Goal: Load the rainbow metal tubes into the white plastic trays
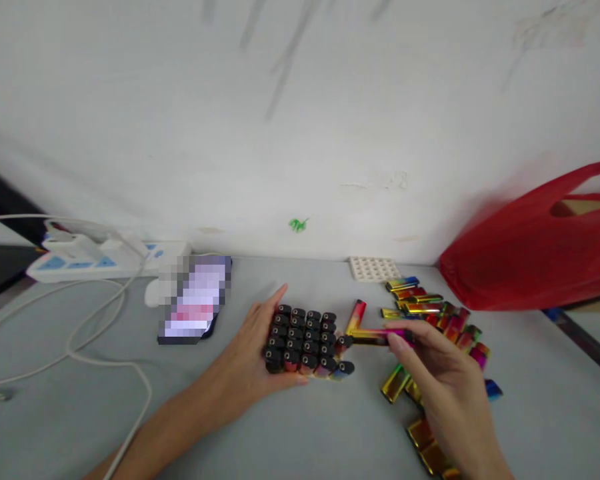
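Observation:
My left hand (253, 353) is wrapped round the left side of a block of upright lighters (303, 340), thumb and fingers spread along its edges. Their black ends, each with a small ring, face up in close rows. The holder beneath them is mostly hidden. My right hand (440, 380) pinches a shiny pink-and-gold lighter (375, 335) by its right end. It lies nearly level, with its black tip at the block's right side. Just behind it is a red-and-yellow lighter (357, 316). Several loose metallic lighters (423, 308) lie scattered around and beneath my right hand.
A white tray with a grid of holes (375, 269) lies by the wall. To the right stands a red bag (535, 247). On the left are a phone (195, 300), a white power strip (90, 260) and a loose white cable (130, 363).

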